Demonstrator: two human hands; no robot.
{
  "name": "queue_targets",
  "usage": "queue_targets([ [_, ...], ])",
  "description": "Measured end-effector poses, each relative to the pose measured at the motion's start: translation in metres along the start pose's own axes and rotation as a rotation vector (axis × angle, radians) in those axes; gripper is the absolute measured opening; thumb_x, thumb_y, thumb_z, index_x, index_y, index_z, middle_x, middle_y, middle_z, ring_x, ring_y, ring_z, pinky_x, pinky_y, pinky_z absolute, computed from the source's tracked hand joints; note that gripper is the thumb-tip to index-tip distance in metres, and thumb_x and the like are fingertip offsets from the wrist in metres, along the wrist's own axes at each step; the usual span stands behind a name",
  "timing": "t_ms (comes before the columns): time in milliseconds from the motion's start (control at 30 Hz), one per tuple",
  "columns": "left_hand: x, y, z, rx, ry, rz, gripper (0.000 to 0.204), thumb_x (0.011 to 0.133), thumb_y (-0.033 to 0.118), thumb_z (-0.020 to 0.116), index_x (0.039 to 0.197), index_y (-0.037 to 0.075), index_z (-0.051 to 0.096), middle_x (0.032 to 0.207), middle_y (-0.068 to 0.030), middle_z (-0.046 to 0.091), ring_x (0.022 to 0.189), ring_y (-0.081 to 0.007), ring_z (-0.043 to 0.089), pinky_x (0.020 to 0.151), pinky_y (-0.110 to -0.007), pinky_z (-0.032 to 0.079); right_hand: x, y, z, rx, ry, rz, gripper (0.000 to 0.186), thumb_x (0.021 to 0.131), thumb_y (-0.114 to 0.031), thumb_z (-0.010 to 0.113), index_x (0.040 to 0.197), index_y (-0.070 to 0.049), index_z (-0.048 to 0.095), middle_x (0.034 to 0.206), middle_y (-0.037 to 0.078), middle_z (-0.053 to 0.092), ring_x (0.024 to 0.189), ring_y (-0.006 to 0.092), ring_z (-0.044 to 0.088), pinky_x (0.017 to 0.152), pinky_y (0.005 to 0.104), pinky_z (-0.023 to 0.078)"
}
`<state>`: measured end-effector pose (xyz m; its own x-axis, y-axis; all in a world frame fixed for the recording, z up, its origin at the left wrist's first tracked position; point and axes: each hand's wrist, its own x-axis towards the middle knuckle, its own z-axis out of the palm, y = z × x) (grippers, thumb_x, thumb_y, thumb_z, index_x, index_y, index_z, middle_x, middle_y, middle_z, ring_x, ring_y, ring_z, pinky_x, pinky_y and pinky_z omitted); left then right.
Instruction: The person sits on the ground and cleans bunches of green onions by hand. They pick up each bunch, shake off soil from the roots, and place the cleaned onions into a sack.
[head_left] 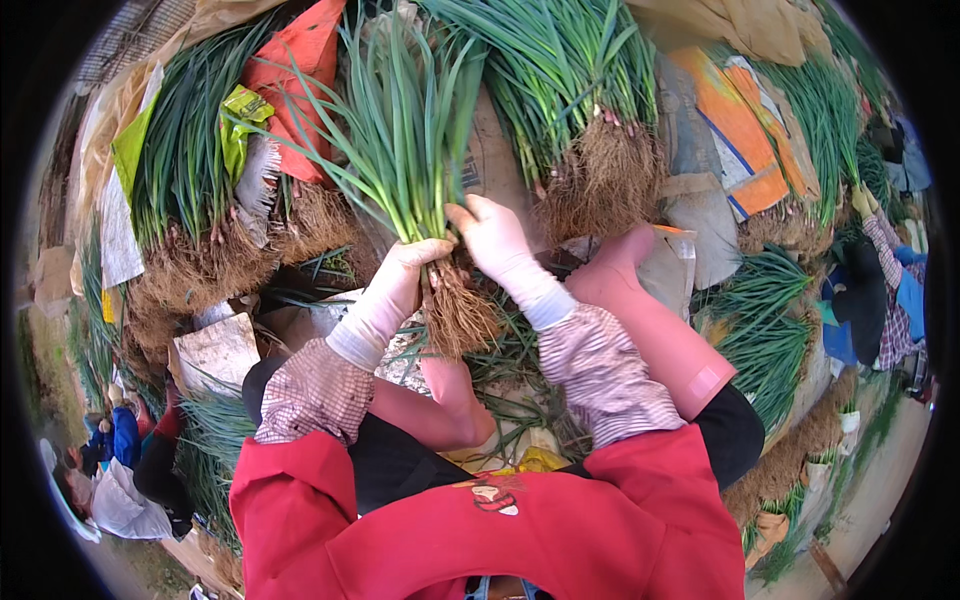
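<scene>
A bunch of green onions (415, 170) stands upright in front of me, its leaves pointing away and its brown roots (458, 305) hanging toward me. My left hand (402, 272), in a pale glove, is closed round the stems just above the roots. On the other side of the bunch, my right hand (492, 236), gloved too, has its fingers bent against the stems at about the same height. What its fingertips pinch is partly hidden.
Piles of green onions with rooty ends lie at the left (205, 150) and far centre (580, 110). Loose leaves (520, 400) litter the ground between my pink boots (640, 320). Orange sacking (735, 130) lies to the right. Other people sit at the far left and right edges.
</scene>
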<state>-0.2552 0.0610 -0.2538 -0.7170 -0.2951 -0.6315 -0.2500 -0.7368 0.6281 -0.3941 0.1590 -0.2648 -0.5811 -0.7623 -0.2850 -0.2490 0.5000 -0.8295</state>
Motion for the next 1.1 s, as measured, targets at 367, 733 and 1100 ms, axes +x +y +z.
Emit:
queue_targets([
  [367,-0.016,0.038,0.003,-0.214,-0.138,-0.099,0.04,0.082,0.01,0.061,0.118,-0.007,0.055,0.102,-0.0128,0.063,0.085,-0.0184,0.062,0.078,-0.031,0.054,0.026,0.079,-0.054,-0.61,0.208,0.063,0.031,0.088,-0.035,0.057,0.091,-0.005,0.066,0.08,0.018,0.069,0.076,0.0367,0.067,0.073,0.0457,0.054],
  [733,0.008,0.0,-0.009,-0.15,-0.204,-0.181,0.036,0.085,0.015,0.061,0.114,-0.005,0.06,0.102,-0.0177,0.068,0.088,-0.0266,0.067,0.08,-0.037,0.056,-0.071,0.002,-0.01,-0.686,0.071,-0.331,0.02,0.084,-0.029,0.063,0.082,-0.01,0.058,0.063,0.01,0.064,0.056,0.0296,0.065,0.051,0.0396,0.051],
  [1100,-0.013,0.012,0.006,-0.321,-0.234,-0.167,0.031,0.083,0.013,0.058,0.108,-0.005,0.057,0.105,-0.0217,0.065,0.09,-0.0291,0.067,0.082,-0.038,0.056,-0.012,0.023,-0.019,0.69,-0.475,0.071,0.038,0.095,-0.032,0.057,0.116,0.0,0.061,0.104,0.009,0.068,0.094,0.019,0.063,0.081,0.0349,0.049],
])
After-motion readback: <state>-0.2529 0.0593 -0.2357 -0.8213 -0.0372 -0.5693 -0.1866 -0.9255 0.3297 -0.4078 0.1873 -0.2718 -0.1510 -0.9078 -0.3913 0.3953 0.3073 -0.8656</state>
